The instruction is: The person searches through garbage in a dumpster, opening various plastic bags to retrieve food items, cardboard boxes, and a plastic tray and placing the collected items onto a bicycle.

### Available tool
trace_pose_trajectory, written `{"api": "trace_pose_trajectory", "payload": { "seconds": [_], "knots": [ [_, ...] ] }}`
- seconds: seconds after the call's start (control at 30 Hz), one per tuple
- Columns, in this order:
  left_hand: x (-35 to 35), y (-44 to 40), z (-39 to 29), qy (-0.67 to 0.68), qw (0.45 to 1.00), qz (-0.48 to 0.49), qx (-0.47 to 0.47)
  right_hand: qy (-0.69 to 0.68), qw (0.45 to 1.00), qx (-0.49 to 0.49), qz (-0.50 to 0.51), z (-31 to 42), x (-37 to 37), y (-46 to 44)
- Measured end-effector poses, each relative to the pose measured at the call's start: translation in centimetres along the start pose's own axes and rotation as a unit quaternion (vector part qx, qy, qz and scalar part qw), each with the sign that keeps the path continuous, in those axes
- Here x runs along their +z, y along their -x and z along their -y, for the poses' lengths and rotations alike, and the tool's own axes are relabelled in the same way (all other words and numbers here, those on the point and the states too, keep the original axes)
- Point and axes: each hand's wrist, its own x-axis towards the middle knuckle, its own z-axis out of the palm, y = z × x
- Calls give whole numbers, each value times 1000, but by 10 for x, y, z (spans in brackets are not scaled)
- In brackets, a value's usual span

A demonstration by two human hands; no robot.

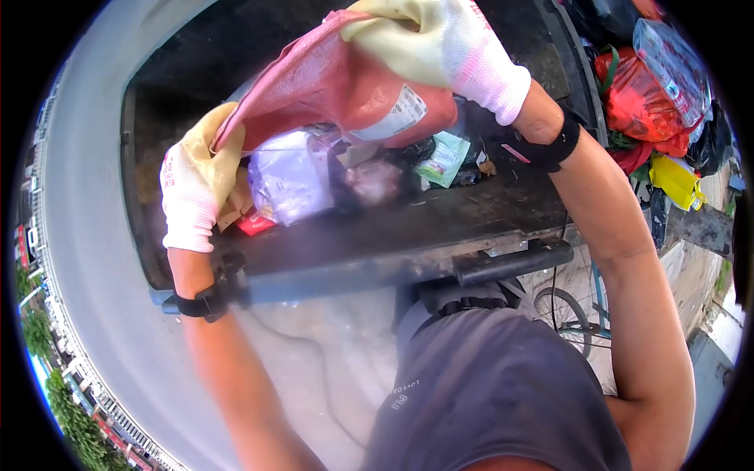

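A pink plastic bag (322, 86) with a white label is stretched between my two gloved hands above a dark open bin (353, 235). My left hand (203, 169) pinches the bag's edge at its left end. Higher up, my right hand (416, 39) grips the bag's upper right part, its fingers partly hidden by folds. Below the bag, inside the bin, lie a white-lilac plastic bundle (290, 179), a green-white packet (444, 158), a translucent pinkish bag (374, 180) and a red packet (254, 223). The bag hides part of the bin's contents.
Red bags (640, 98), a yellow bag (676, 182) and dark bags are piled outside the bin at the upper right. A black handle (514, 262) juts from the bin's near edge. A bicycle wheel (562, 318) shows below it. A road (94, 196) runs along the left.
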Motion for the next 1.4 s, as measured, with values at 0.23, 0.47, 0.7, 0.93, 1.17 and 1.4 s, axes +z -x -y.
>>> {"api": "trace_pose_trajectory", "payload": {
  "seconds": [0.23,0.47,0.7,0.93,1.17,1.4],
  "knots": [
    [-32,3,-6,6,978,-179,107,-36,997,25,-62,9,-2,0],
    [-46,9,-7,18,959,-263,107,20,988,-88,-128,9,9,-11],
    [-43,9,-2,12,942,-316,116,-5,986,-97,-133,22,12,-15],
    [-44,17,-7,-4,965,-254,62,-125,982,-42,-133,28,14,-23],
    [-58,35,46,388,884,-227,-127,-161,984,62,-36,28,39,1],
    [-77,82,110,593,734,-160,-290,-126,897,171,389,4,74,57]
  ]
}}
